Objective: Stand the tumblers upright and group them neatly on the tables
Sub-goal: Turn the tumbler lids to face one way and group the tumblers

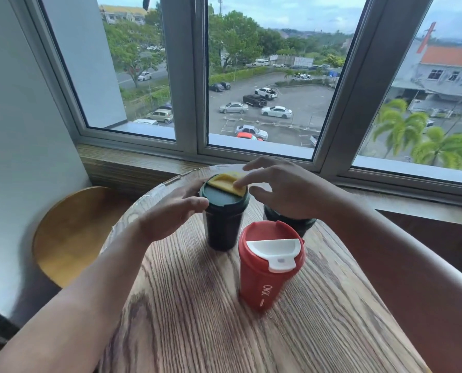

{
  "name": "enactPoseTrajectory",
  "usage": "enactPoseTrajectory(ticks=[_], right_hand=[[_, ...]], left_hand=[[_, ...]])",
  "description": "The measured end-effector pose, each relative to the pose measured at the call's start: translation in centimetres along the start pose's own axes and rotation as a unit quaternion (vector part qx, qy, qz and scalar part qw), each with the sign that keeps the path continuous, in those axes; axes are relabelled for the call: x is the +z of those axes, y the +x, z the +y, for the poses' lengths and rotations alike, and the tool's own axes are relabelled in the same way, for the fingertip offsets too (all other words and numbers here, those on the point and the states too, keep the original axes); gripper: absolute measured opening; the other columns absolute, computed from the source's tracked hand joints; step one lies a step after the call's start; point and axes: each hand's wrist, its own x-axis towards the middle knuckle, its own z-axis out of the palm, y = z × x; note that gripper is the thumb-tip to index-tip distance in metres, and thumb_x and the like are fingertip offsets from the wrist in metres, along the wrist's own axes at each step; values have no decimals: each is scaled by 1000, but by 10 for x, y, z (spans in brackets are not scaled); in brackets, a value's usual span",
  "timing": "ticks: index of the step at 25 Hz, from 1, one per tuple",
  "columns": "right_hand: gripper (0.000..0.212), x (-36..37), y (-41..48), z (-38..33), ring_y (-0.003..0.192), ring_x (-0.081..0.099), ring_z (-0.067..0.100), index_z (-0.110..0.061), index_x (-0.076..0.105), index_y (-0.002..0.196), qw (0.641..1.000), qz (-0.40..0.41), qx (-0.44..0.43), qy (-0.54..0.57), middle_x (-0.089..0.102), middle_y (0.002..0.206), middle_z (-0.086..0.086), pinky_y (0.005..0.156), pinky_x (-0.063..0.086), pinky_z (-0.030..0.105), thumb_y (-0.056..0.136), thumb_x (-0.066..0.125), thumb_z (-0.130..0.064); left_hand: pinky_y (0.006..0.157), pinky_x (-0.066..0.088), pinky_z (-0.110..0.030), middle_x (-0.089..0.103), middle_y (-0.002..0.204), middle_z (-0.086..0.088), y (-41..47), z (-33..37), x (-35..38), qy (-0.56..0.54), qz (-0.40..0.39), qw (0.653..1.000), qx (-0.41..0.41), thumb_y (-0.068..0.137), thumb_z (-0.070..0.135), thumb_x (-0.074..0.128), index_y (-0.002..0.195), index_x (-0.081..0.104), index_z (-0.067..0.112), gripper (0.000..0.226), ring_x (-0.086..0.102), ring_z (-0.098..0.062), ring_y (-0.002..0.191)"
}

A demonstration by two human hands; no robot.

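Three tumblers stand upright on a round wooden table (197, 319). A dark green tumbler (223, 224) with a yellow lid flap is at the middle back. A red tumbler (265, 273) with a white lid flap stands nearer me, to its right. Another dark tumbler (291, 223) is mostly hidden under my right hand. My left hand (176, 214) is open, fingers spread, just left of the green tumbler's lid. My right hand (283, 189) is open above the tumblers, one fingertip touching the yellow flap.
A wooden stool seat (71, 235) sits low at the left, beside a white wall. A wooden window ledge (133, 162) and large windows run behind the table.
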Motion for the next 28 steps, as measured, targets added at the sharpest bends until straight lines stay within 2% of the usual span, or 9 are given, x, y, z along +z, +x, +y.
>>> enactPoseTrajectory(ticks=[4, 6, 8, 12, 15, 18, 20, 22, 28], right_hand=[[33, -2, -20, 11, 122, 54, 15, -38, 59, 127, 994, 89, 25, 49, 55, 134, -7, 103, 43, 40, 96, 57, -31], [34, 1, -38, 19, 122, 53, 13, -42, 56, 128, 988, 110, 61, 85, 54, 134, -10, 102, 44, 41, 94, 57, -35], [37, 8, -56, 24, 122, 51, 10, -44, 52, 129, 982, 128, 84, 109, 52, 134, -15, 102, 43, 41, 92, 56, -40], [34, 26, -80, 25, 116, 51, 8, -37, 56, 127, 960, 200, 129, 147, 52, 130, -15, 95, 41, 33, 93, 59, -36], [31, 39, -85, 25, 117, 54, 11, -34, 60, 120, 939, 255, 131, 189, 54, 124, -12, 96, 49, 42, 89, 58, -40], [30, 48, -85, 25, 119, 52, 9, -28, 64, 114, 926, 279, 134, 214, 55, 124, -10, 100, 48, 44, 86, 57, -39], [30, 50, -85, 24, 122, 51, 7, -28, 66, 110, 922, 286, 141, 218, 55, 127, -11, 101, 48, 43, 86, 56, -42], [32, 51, -85, 24, 121, 51, 4, -29, 67, 109, 921, 289, 141, 220, 54, 128, -13, 99, 49, 44, 86, 55, -48], [31, 54, -85, 25, 122, 51, 6, -30, 67, 106, 919, 292, 142, 223, 53, 129, -14, 99, 49, 47, 86, 55, -50]], left_hand=[[103, 46, -31, 57, 144, -2, -9, -7, -2, 0, -61, 997, -45, 78, 5, 70, 149, 38, 22, 80, 49, -17, 137], [95, 49, -25, 62, 134, -1, -11, -13, 1, 29, -36, 997, -63, 75, -5, 69, 143, 40, 28, 81, 54, -12, 129], [93, 51, -25, 64, 127, -7, -9, -18, 9, 58, 21, 997, -53, 71, -6, 74, 138, 44, 22, 78, 59, -16, 123], [88, 57, -30, 65, 124, -10, -5, -33, 30, 90, 122, 988, -6, 53, 15, 95, 129, 52, 28, 88, 66, -26, 112], [91, 57, -43, 66, 121, -7, -5, -41, 38, 115, 174, 978, 10, 45, 32, 96, 124, 52, 29, 90, 68, -23, 109], [99, 51, -37, 64, 128, -3, -6, -43, 38, 111, 147, 983, 26, 54, 28, 94, 130, 49, 33, 90, 61, -18, 122], [103, 46, -32, 62, 135, -3, -8, -42, 37, 105, 107, 988, 26, 61, 16, 90, 141, 42, 26, 94, 58, -17, 128], [104, 46, -36, 63, 134, -3, -8, -41, 38, 106, 103, 989, 27, 64, 10, 88, 142, 43, 21, 91, 58, -19, 127], [91, 49, -29, 65, 123, 10, -9, -39, 50, 134, 157, 978, 43, 49, 35, 93, 120, 47, 34, 84, 58, -10, 122]])
